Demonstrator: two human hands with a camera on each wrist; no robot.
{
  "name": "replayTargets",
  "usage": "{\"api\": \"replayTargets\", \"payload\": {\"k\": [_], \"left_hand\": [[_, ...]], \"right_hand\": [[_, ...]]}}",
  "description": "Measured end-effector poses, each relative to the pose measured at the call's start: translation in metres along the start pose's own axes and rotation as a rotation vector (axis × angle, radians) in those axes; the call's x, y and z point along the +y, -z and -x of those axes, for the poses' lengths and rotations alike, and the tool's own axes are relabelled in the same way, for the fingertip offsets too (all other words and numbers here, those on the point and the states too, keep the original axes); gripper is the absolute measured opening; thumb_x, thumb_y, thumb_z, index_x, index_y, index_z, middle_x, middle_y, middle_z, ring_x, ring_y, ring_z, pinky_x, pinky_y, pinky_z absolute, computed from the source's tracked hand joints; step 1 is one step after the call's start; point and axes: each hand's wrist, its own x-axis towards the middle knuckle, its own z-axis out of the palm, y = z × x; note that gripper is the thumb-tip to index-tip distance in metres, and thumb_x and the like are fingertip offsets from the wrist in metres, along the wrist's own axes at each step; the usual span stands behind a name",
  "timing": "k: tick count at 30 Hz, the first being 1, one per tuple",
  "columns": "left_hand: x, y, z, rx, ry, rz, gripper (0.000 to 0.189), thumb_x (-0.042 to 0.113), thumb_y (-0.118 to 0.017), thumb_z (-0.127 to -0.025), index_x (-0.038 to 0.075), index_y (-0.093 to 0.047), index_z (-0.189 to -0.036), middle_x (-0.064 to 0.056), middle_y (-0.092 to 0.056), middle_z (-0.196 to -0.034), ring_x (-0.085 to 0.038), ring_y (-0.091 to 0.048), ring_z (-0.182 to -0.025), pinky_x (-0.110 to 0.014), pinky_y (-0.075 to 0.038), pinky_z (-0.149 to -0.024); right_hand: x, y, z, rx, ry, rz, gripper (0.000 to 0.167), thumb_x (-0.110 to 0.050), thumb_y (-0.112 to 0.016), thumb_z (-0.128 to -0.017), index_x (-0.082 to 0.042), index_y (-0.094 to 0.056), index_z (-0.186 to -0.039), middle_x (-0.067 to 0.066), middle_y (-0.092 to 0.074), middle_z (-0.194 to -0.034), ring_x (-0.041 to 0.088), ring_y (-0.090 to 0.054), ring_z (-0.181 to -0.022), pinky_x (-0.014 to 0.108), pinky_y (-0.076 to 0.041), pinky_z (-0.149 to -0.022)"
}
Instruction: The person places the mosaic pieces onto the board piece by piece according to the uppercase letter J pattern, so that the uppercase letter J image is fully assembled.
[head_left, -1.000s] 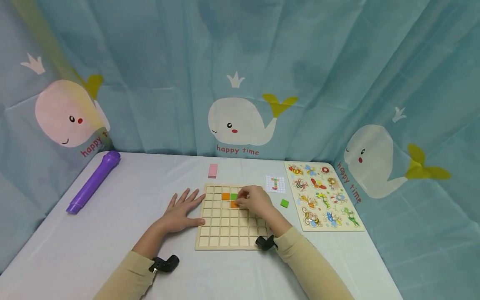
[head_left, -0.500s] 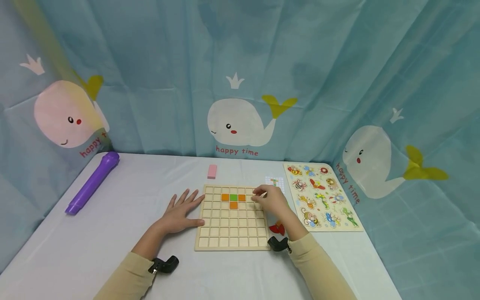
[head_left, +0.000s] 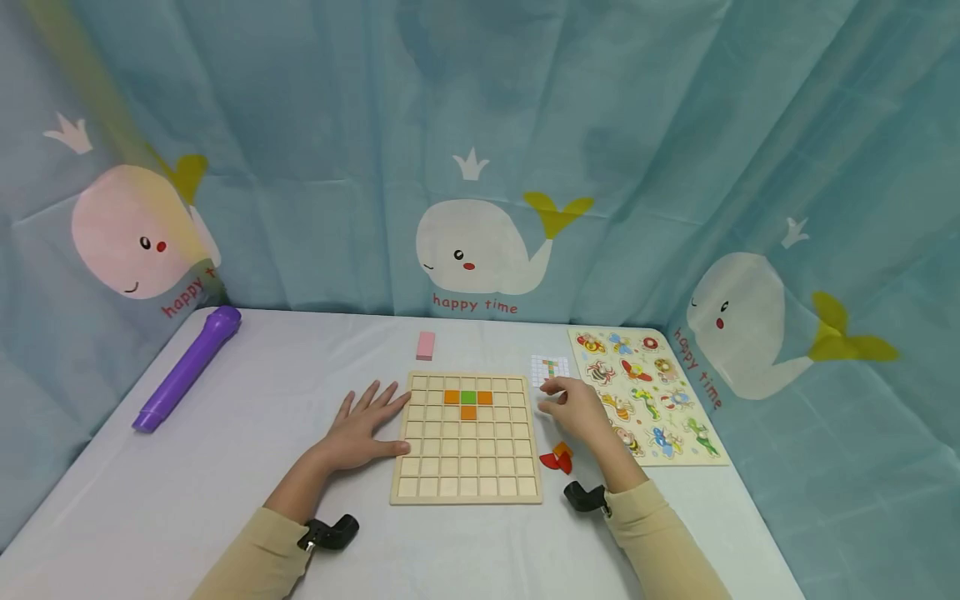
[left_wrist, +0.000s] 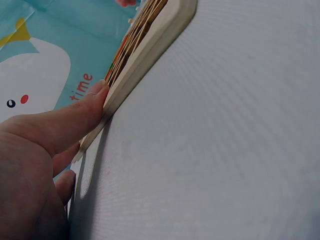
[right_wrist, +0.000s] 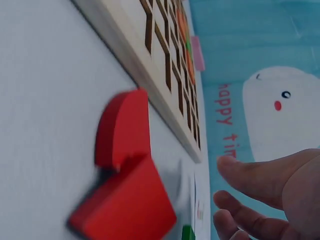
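— As the head view looks down, where does the grid board (head_left: 468, 449) lie?
— Mid-table. White cloth (head_left: 292, 362) runs from its left side towards the purple microphone (head_left: 187, 371); just beyond its right edge lie red pieces (head_left: 550, 462) and an orange piece (head_left: 562, 449), with the puzzle board (head_left: 642, 367) further right.
— And the hands?
— The left hand (head_left: 358, 433) is spread, touching the board's left edge. The right hand (head_left: 576, 410) hangs past the right edge, near the pattern card (head_left: 541, 365), fingers bent.
— Left wrist view?
— The thumb rests against the wooden rim, grasping nothing; other fingers are partly hidden.
— Right wrist?
— Thumb and fingertips stand apart, released, near a green piece (right_wrist: 188, 233).
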Motion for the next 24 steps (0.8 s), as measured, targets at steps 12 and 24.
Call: {"api": "replayTargets", "payload": {"k": [12,24], "left_hand": [[-0.003,0.001,0.003,0.012,-0.004,-0.003,0.093,0.062,-0.073,-0.082,0.020,-0.038,-0.157,-0.015,-0.025,-0.167,-0.043,-0.006,-0.155,-0.067,0.006,-0.120],[0.002,0.001,0.001,-0.008,0.014,-0.012,0.094,0.063,-0.072,-0.082,0.020,-0.037,-0.158,-0.012,-0.023,-0.168,-0.041,-0.004,-0.156,-0.066,0.006,-0.121]], "right_hand": [[0.015,0.003,0.001,-0.027,-0.045,0.092,0.028,-0.008,-0.079,-0.086,-0.010,-0.073,-0.114,0.004,-0.072,-0.104,0.019,-0.059,-0.085,0.035,-0.050,-0.075],[0.020,0.013,0.002,-0.011,-0.131,0.174,0.023,-0.012,-0.081,-0.086,-0.006,-0.073,-0.106,0.008,-0.073,-0.100,0.025,-0.064,-0.090,0.042,-0.052,-0.080]]}}
